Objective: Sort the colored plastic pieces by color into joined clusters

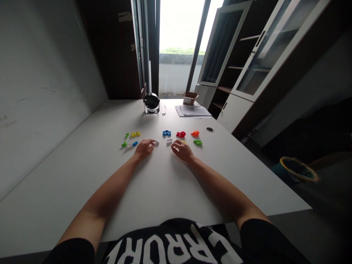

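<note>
On the white table, my left hand (145, 149) has its curled fingertips at the near-left edge of a small white plastic piece (156, 143), which rests on the tabletop. My right hand (182, 150) lies palm down with loosely bent fingers apart, and nothing shows between them. Just left of its fingertips is another white plastic piece (169, 141), shaped like a block with notches. A yellow piece (184, 142) is partly hidden behind the right hand. Beyond the hands sit a blue piece (166, 133) and a red piece (180, 134).
Orange (195, 134) and green (197, 142) pieces lie on the right. Left are yellow (135, 134), blue (135, 143) and green (124, 144) pieces. Farther back stand a round black device (151, 103), papers (192, 111) and an open cardboard box (190, 98). A cable hole (210, 129) pierces the tabletop.
</note>
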A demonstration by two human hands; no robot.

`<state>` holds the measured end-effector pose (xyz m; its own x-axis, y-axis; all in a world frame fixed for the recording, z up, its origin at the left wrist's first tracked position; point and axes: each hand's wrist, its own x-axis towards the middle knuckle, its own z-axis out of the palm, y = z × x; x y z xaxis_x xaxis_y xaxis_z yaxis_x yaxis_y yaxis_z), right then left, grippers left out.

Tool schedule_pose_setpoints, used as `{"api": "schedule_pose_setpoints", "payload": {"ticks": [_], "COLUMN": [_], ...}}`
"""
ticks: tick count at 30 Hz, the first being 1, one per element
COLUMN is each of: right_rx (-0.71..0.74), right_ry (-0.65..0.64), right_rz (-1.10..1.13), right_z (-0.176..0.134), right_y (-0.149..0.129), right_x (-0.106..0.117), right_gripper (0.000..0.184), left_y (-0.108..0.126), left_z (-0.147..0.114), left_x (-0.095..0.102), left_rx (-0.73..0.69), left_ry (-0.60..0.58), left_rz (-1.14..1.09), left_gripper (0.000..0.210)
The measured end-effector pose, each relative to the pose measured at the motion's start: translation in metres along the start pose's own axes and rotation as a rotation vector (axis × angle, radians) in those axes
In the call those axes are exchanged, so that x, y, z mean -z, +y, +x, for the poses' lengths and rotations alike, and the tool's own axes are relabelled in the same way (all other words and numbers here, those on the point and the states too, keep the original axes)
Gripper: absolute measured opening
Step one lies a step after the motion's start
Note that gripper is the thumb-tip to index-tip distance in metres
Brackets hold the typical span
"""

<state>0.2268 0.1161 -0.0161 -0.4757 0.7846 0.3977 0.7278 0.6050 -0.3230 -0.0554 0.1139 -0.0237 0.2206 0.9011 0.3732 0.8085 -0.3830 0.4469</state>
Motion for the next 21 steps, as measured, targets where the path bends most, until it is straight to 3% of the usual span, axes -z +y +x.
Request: {"api": "schedule_pose_setpoints", "payload": {"ticks": [6,9,12,15,21], "right_rx": [0.015,0.029,0.042,-0.006,-0.155], "right_ry": [-0.054,-0.048,-0.058,-0.101,-0.245], "right_rz": [0.023,0.043,0.084,0.153,0.235], "right_z": [0.0,0.001,0.003,0.008,0.018], "right_y": [-0.004,-0.008,-0.015,-0.023,-0.039], "right_x": [-0.003,-0.007,-0.01,-0.009,-0.01], "right_gripper": [0.017,0.016,0.013,0.01,0.014], "left_y": [-0.002,-0.002,0.001,0.006,0.009], "left_z": [-0.001,0.0,0.001,0.001,0.001], "left_x": [-0.002,-0.004,-0.005,-0.003,0.001], "left_rx": [0.008,-0.054,-0.104,-0.078,-0.027], "left_ry": [0.016,0.001,-0.039,-0.029,-0.031], "left_rz": [0.061,0.057,0.067,0.091,0.061], "left_gripper": [0.028,0.039,0.03,0.017,0.01]}}
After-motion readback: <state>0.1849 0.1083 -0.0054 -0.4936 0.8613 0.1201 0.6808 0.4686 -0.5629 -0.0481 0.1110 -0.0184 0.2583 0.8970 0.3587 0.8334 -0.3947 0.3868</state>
